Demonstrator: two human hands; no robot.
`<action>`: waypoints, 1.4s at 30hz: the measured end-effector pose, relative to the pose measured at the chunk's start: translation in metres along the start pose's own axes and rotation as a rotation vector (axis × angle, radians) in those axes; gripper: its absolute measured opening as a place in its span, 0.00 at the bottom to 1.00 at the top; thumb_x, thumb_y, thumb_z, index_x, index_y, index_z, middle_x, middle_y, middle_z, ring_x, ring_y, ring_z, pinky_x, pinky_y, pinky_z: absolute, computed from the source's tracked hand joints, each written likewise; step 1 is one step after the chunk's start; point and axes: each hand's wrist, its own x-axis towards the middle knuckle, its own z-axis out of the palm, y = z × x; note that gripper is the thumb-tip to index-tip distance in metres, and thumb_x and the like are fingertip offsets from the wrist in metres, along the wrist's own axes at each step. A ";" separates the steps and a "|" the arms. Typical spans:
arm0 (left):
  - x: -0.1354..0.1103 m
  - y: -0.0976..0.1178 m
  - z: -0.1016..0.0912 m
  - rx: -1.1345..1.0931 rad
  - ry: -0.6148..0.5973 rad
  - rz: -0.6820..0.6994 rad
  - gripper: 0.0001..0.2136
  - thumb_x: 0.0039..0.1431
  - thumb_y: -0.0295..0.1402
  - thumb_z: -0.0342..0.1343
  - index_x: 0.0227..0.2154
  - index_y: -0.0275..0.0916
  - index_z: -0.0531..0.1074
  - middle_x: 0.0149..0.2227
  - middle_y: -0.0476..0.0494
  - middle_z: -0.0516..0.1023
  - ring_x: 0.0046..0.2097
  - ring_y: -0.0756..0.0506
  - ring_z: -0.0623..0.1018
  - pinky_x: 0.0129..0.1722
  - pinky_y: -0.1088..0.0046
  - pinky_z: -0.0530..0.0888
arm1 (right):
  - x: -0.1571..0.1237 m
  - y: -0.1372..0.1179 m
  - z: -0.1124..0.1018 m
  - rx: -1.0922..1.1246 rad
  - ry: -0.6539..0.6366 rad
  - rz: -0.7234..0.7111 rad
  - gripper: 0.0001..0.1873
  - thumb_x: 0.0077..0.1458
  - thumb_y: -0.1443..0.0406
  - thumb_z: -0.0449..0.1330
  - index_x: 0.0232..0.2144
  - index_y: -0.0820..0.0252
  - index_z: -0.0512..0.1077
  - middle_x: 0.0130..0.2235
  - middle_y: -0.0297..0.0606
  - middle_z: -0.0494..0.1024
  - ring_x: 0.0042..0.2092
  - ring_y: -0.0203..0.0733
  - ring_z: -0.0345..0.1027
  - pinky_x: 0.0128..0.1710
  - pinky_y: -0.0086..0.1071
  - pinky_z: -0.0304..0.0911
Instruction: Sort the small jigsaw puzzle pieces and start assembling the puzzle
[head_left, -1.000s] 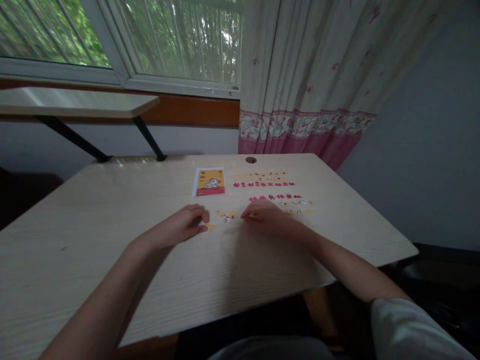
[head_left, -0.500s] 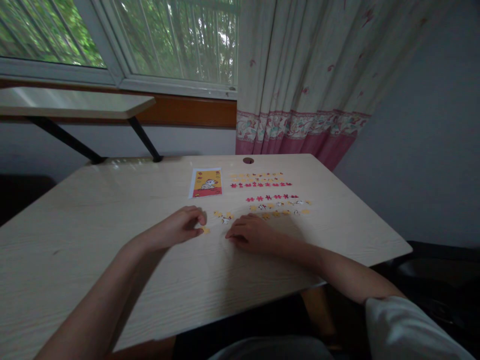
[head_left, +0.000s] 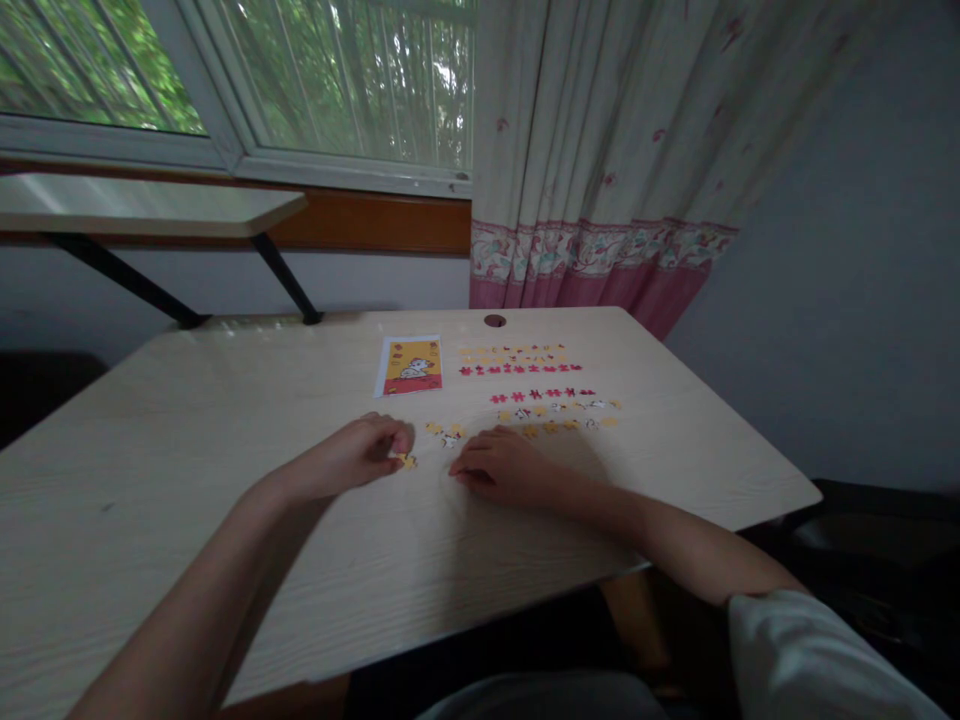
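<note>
My left hand rests on the pale wooden table with fingers curled, its fingertips on a small yellow puzzle piece. To its right my right hand lies on the table, fingers bent; whether anything is under them is hidden. Between the hands, a little further back, lie a few yellow and white puzzle pieces. Rows of red pieces and yellow pieces are laid out beyond my right hand. A small picture card with a white animal on yellow and red lies at the back.
A round cable hole sits at the table's far edge. Behind it hangs a flowered curtain beside a window. A shelf on black brackets juts out at the left. The table's right edge runs close to the rows.
My right hand has drawn back from the rows toward me and to the left, then stayed there. My left hand has hardly moved.
</note>
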 end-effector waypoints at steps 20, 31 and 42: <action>0.019 0.024 0.032 -0.805 0.145 -0.114 0.12 0.48 0.39 0.61 0.24 0.36 0.67 0.21 0.54 0.65 0.23 0.54 0.62 0.22 0.79 0.59 | 0.004 0.016 0.009 -0.044 0.442 0.011 0.10 0.58 0.62 0.56 0.36 0.59 0.75 0.34 0.37 0.79 0.34 0.35 0.70 0.36 0.29 0.60; 0.020 0.019 0.034 -0.619 0.370 -0.179 0.12 0.51 0.41 0.57 0.32 0.36 0.71 0.26 0.48 0.72 0.26 0.51 0.68 0.25 0.76 0.65 | 0.005 0.024 -0.008 -0.084 0.539 -0.018 0.13 0.61 0.60 0.52 0.34 0.58 0.74 0.33 0.36 0.79 0.35 0.34 0.70 0.35 0.29 0.57; 0.019 -0.004 0.034 0.134 0.375 -0.038 0.15 0.60 0.36 0.48 0.45 0.37 0.73 0.38 0.39 0.72 0.43 0.41 0.70 0.45 0.62 0.68 | 0.002 0.041 -0.030 -0.105 0.673 0.199 0.13 0.59 0.58 0.54 0.31 0.55 0.76 0.33 0.35 0.80 0.36 0.37 0.72 0.42 0.34 0.60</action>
